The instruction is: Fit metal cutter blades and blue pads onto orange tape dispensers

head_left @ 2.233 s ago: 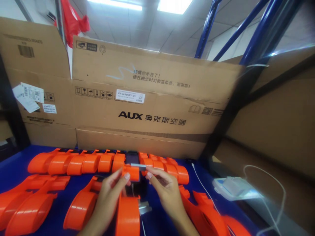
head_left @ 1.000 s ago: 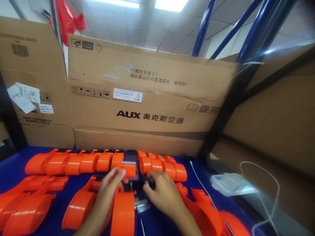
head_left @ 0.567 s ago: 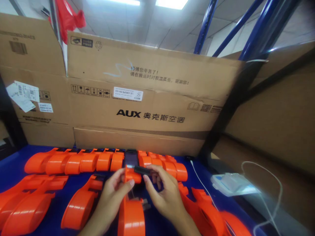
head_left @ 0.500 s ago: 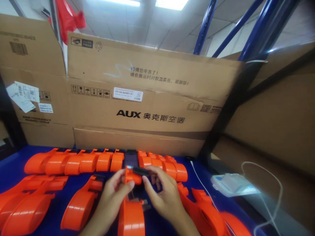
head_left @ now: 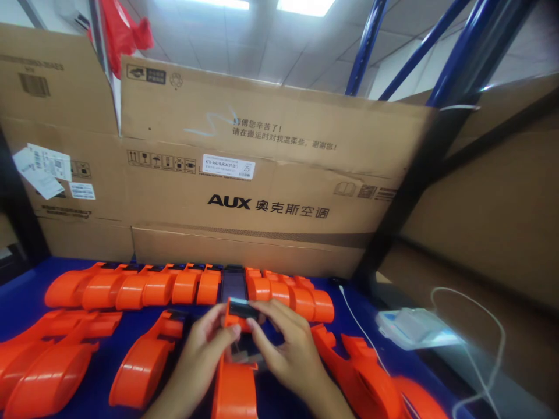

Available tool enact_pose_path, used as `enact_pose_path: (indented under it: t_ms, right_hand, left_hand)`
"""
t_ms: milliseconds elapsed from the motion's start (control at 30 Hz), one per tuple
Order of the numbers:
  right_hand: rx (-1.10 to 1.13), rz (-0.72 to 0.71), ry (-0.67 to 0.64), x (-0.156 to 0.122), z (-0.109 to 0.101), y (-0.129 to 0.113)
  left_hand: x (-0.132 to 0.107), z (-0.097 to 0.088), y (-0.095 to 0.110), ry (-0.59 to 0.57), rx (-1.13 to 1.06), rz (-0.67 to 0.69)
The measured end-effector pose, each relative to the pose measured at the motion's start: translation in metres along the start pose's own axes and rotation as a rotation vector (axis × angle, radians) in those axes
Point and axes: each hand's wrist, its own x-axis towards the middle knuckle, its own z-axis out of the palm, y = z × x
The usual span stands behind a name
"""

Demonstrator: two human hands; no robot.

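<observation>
My left hand [head_left: 205, 344] grips the upper end of an orange plastic tape-dispenser body [head_left: 233, 384] that stands in front of me on the blue table [head_left: 26, 294]. My right hand [head_left: 286, 346] pinches a small black part [head_left: 243, 309] and holds it against the top of that orange body. The fingers of both hands are curled closed around these pieces. A dark phone-like device [head_left: 233, 284] lies just beyond them, between the orange pieces of the back row.
A row of orange dispenser bodies [head_left: 131, 286] lines the back of the table, with more at the left [head_left: 48, 366] and right [head_left: 371, 378]. Large AUX cardboard boxes [head_left: 262, 174] wall off the back. A white device with a cable [head_left: 413, 329] lies at the right.
My right hand set down a thin silvery strip, picked up a small black part and brought it onto the top of the orange body. My left hand kept its grip.
</observation>
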Motion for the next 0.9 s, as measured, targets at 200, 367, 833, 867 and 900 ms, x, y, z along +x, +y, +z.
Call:
enact_pose_path:
  t_ms: [200, 367, 833, 867, 900]
  right_hand:
    - [0.044, 0.160, 0.105, 0.003, -0.007, 0.014]
    - [-0.321, 0.422, -0.125, 0.005, -0.020, 0.034]
    - [-0.479, 0.366, -0.517, -0.002, -0.008, 0.025]
    - [-0.471, 0.365, -0.520, -0.001, -0.009, 0.024]
    - [-0.475, 0.370, -0.514, -0.001, -0.010, 0.023]
  left_hand:
    - [0.009, -0.002, 0.001, 0.105, -0.042, -0.075]
    - [0.020, -0.014, 0.002, 0.183, -0.040, -0.080]
    - [0.023, -0.017, -0.006, 0.203, -0.047, -0.016]
    - [0.022, -0.017, -0.007, 0.204, -0.047, -0.014]
    - [0.022, -0.018, -0.008, 0.204, -0.047, -0.013]
